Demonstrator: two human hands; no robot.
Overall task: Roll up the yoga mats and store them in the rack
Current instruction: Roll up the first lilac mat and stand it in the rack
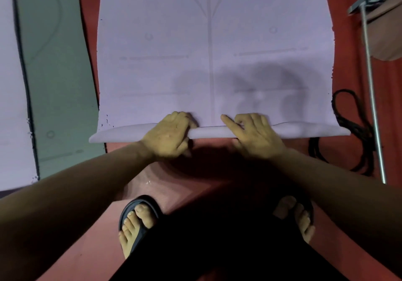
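Here the lilac yoga mat [213,48] lies flat on the red floor [195,193], its near end turned into a thin roll [211,131]. The left hand [168,136] and right hand [253,136] curl over that roll near its middle, gripping it. The roll's outer ends look looser, so pressing evenly and keeping its edges aligned should keep it tight.
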